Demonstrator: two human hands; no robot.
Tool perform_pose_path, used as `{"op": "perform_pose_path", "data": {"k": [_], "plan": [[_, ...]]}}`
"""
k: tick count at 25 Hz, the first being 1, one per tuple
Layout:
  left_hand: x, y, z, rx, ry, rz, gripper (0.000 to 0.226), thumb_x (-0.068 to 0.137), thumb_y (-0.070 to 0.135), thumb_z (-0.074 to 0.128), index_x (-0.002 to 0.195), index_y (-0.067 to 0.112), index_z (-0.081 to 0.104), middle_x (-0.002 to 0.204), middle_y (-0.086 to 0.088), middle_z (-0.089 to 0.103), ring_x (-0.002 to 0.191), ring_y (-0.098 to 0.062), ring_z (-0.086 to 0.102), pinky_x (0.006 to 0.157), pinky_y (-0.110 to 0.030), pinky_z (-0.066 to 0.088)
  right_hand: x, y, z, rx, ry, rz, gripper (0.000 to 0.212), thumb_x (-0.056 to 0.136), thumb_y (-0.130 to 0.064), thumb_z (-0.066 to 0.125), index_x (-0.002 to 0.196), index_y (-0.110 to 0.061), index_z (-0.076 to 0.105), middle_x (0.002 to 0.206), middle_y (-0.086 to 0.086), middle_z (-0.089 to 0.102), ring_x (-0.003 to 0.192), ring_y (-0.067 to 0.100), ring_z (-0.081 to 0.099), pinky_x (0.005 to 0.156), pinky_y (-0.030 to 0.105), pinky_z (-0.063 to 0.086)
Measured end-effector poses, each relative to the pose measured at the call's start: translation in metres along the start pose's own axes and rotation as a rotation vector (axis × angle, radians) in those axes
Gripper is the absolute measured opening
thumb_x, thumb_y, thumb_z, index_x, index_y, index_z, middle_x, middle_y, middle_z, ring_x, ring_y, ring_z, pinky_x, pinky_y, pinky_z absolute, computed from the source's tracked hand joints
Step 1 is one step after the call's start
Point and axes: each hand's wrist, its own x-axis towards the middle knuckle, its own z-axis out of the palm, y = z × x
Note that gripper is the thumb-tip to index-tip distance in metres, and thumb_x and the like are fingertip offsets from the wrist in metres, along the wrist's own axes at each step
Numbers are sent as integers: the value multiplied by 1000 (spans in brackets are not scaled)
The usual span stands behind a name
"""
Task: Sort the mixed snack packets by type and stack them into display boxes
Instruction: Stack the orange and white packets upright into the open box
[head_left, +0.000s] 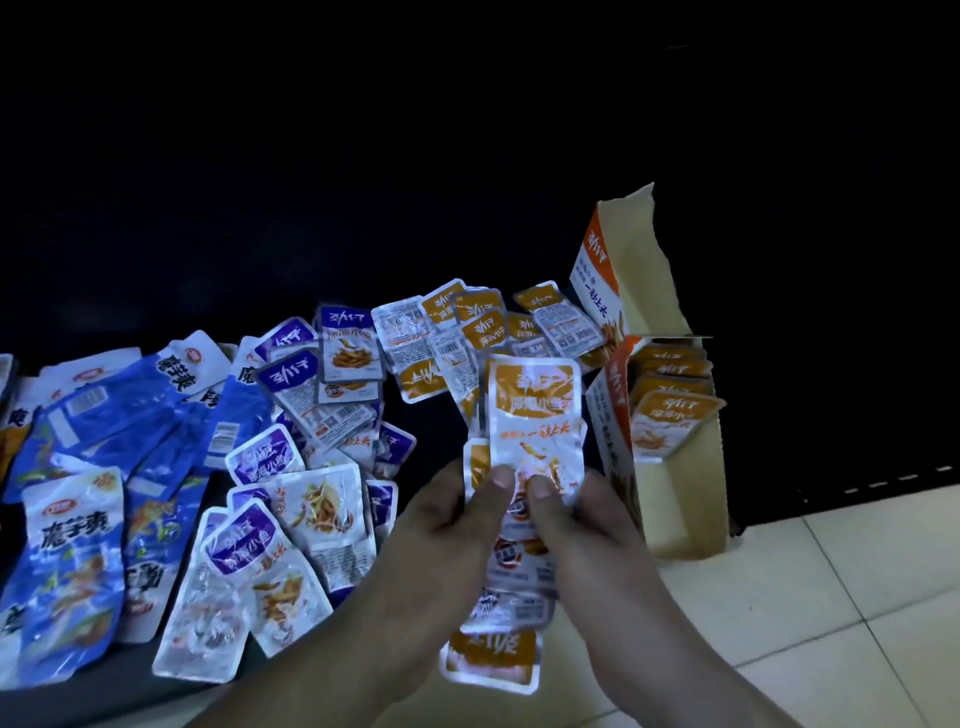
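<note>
Head camera is looking down on both hands as they are meeting over the near edge of a dark tabletop (457, 426), and together they are holding a fanned stack of orange fish-snack packets (535, 415). The left hand (441, 519) is gripping the stack from the left and the right hand (587, 519) from the right. Both thumbs (501, 480) are pressing side by side on the face of the top packet, while the other fingers are curling out of sight behind. The stack's long axis is running away from the person, with the orange header at the far end. One more orange packet (491, 657) is showing below the wrists, and it is unclear whether it belongs to the held bundle. The orange display box (670, 509) is standing just beside the stack on its right, so the right hand is the nearer one. Its torn lid flap (618, 260) is sticking up behind. Orange packets already in the box (675, 415) are leaning in a row with their headers up, so the held stack is probably needing only a short carry to the right and a tilt to match them. Loose orange packets (483, 322) are lying beyond the hands, purple packets (249, 551) are spreading to the left of them, and long blue packets (72, 545) are lying further left. Pale floor tiles (831, 597) are showing at the lower right.
</note>
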Motion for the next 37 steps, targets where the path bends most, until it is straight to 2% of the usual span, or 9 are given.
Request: {"op": "perform_pose_path", "data": {"k": [3,6,10,15,21,27,32,34,37], "plan": [[0,-4,-2,18,14,-13,24,106,37,50,117,36,71,109,13,78,101,-5,74,95,-38,58,4,-6,1,-27,-23,20,16,99,-33,65,111,-23,62,111,0,68,81,4,71,59,15,55],[-1,-7,-3,-43,-19,-73,24,107,37,48,119,34,68,108,2,79,98,-20,77,95,-51,58,15,-17,-9,204,-78,-2,34,90,-17,77,121,-24,66,107,4,78,90,24,78,71,43,64],[-5,-6,-4,-120,-185,-125,28,102,34,54,128,29,65,114,-3,78,104,-26,75,94,-48,60,19,-23,-16,259,-33,-20,15,96,-12,69,110,-16,73,101,16,78,87,38,77,76,58,62],[-5,-10,-17,-23,-315,-129,51,89,-2,72,132,22,61,123,-11,74,115,-33,70,101,-50,55,17,-18,-20,401,109,21,12,99,-9,64,109,-7,71,97,18,78,79,34,77,60,43,61],[0,-3,-33,-70,-142,-112,40,96,-1,62,125,27,68,119,-9,76,106,-36,73,91,-58,57,21,-13,-24,417,202,-29,18,99,-9,65,114,-18,68,105,3,78,79,18,78,52,31,59],[-6,1,-18,80,-67,-61,34,103,37,57,101,69,65,109,28,74,102,-1,73,99,-46,57,14,-9,-16,332,-11,-105,28,102,-3,55,124,-17,67,113,4,78,100,27,76,73,42,63],[-4,-5,-17,209,-140,186,56,108,15,48,150,51,37,137,34,58,128,11,54,106,-21,49,14,-6,-8,340,-79,-153,52,100,9,52,136,-27,58,123,0,74,113,26,71,95,54,57],[-3,-7,-16,247,-97,258,70,107,15,50,157,52,17,146,46,40,136,21,37,107,-9,41,14,-9,-9,366,-123,-178,61,97,13,51,142,-28,53,127,2,72,117,28,70,98,57,55],[-2,-12,-14,293,-103,270,67,108,23,46,155,60,13,141,48,43,129,19,45,100,-6,41,14,-14,-17,353,-180,-209,83,94,18,53,153,-39,39,130,-1,71,118,26,69,97,57,56]]}}
